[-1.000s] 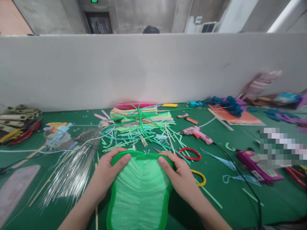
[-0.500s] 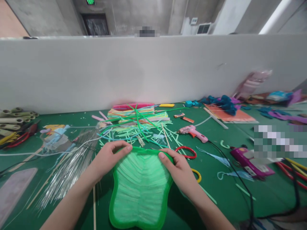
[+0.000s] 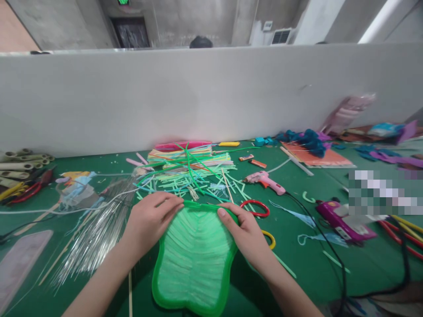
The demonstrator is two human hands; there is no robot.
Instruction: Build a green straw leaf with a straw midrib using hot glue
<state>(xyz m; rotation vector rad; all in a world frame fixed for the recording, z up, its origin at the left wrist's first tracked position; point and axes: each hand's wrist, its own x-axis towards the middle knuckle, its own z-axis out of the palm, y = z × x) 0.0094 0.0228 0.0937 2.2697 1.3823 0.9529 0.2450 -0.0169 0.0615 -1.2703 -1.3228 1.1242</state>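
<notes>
A green leaf-shaped piece (image 3: 195, 259) with a darker green rim hangs between my two hands, above the green table. My left hand (image 3: 153, 218) pinches its rim at the upper left corner, fingers pressed together. At the upper right corner my right hand (image 3: 243, 226) grips the rim, with the thumb on the near face. Just beyond the piece lies a heap of pale green, yellow and pink strips (image 3: 193, 169). Red-handled scissors (image 3: 255, 208) rest beside my right hand, and their blades are hidden.
A pink glue gun (image 3: 266, 181), a purple glue gun (image 3: 343, 222) and black cables lie on the right. On the left are clear thin strips (image 3: 95, 233), pliers (image 3: 31, 191) and bamboo pieces (image 3: 24, 165). A white partition (image 3: 132, 101) stands behind the table.
My left hand has turned, its thumb now mostly hidden behind the fingers at the rim. The green piece has shifted and tilted slightly. My right hand keeps nearly the same hold.
</notes>
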